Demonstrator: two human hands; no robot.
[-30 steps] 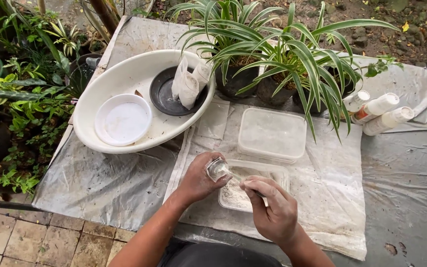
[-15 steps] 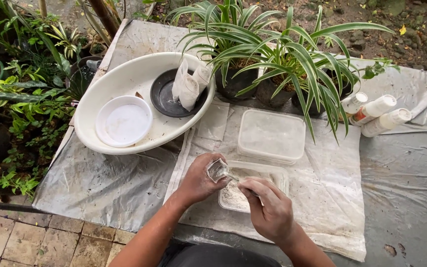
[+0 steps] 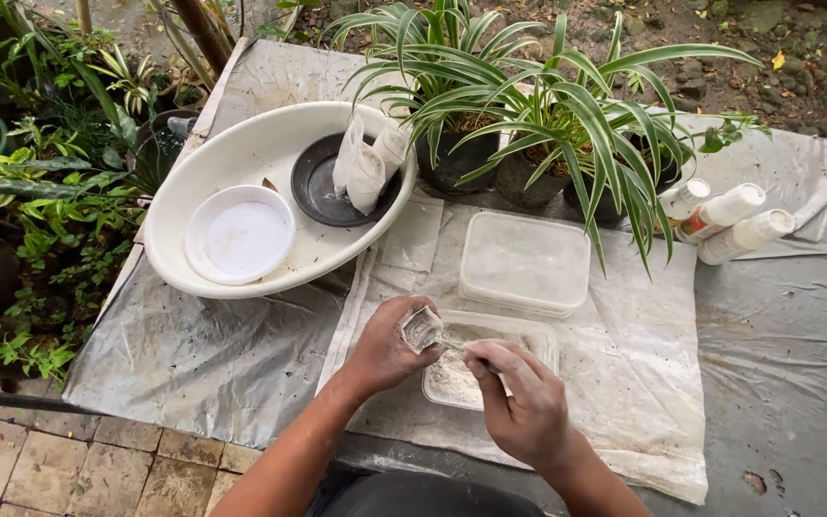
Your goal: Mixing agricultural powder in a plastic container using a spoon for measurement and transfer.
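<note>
From the head view, the left hand (image 3: 385, 349) is curling its fingers around a small clear plastic bag (image 3: 421, 328), gripping it with the mouth held open and tilted toward the other hand. The right hand (image 3: 526, 407) is closing in a pinch on the handle of a small spoon (image 3: 452, 344), and the spoon's tip is sitting right at the mouth of the bag; whether anything is lying in the spoon's bowl, I cannot tell. Directly beneath both hands an open clear tub (image 3: 490, 369) is resting, holding pale, crumbly, powdery stuff, and the right hand's knuckles are hovering over its near edge. Just beyond the hands, farther from the person, a second clear tub with its lid on (image 3: 525, 263) is sitting on the same dirty white cloth (image 3: 624, 383). Off to the left of the left hand and farther out, a big white oval basin (image 3: 241, 153) is holding a white round dish (image 3: 238, 235), a black round saucer (image 3: 323, 191) and a few small filled bags (image 3: 366, 168) leaning together on that saucer. Beyond the lidded tub, striped green plants in dark pots (image 3: 528, 115) are spreading their leaves. Well out to the right of the right hand, three white bottles (image 3: 734, 220) are lying on their sides on the grey plastic sheet (image 3: 787, 364).
</note>
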